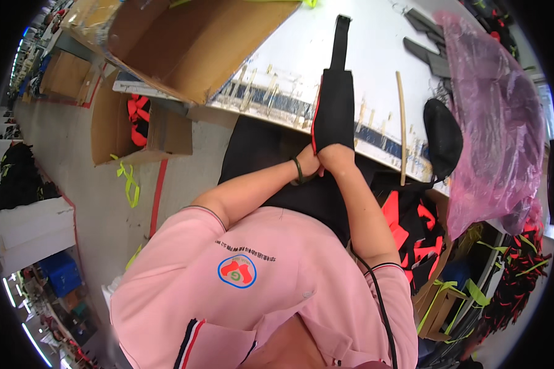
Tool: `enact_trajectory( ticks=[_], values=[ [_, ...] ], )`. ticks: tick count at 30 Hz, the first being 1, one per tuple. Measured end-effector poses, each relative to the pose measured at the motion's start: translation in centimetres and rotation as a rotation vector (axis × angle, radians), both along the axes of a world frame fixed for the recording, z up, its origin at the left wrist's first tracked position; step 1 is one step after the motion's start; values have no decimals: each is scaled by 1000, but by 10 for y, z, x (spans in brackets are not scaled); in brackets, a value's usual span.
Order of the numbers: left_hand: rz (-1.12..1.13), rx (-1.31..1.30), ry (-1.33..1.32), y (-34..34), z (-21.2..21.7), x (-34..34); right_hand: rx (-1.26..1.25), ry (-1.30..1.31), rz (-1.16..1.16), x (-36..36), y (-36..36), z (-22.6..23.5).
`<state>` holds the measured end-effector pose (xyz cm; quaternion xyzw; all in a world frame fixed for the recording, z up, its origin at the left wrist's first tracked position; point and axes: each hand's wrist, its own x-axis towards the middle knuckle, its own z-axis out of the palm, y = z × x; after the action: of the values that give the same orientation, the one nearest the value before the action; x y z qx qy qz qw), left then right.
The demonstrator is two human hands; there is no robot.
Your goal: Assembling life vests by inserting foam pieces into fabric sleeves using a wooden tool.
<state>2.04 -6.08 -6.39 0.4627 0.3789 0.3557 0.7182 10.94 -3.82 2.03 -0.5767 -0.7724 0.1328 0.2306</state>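
A long black fabric band (pixel 337 101) with a red edge lies over the near edge of the white table, its narrow strap end (pixel 340 43) pointing away from me. My left hand (pixel 309 161), with a dark bangle at the wrist, is closed at the band's near end on the red-edged side. Beside it and touching it, my right hand (pixel 337 157) is closed on the same end, its back turned up. The fingertips of both hands are mostly hidden.
An open cardboard box (pixel 184 46) stands at the table's left. A wooden stick (pixel 402 123), a black rounded pad (pixel 443 138) and pink plastic wrap (pixel 495 123) lie to the right. Lower boxes hold red and black pieces (pixel 406 227). The worn white table (pixel 375 55) spans the front.
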Motion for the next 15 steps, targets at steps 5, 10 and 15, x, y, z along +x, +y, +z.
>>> enact_trajectory(
  ticks=[5, 10, 15],
  values=[
    [85, -234, -109, -7, 23, -4, -668, -256, 51, 2, -14, 24],
    [88, -150, -165, 9, 2, -25, 78, 207, 245, 8, -62, 51],
    [52, -211, -121, 5, 4, -24, 259, -132, 50, 13, -32, 39]
  ],
)
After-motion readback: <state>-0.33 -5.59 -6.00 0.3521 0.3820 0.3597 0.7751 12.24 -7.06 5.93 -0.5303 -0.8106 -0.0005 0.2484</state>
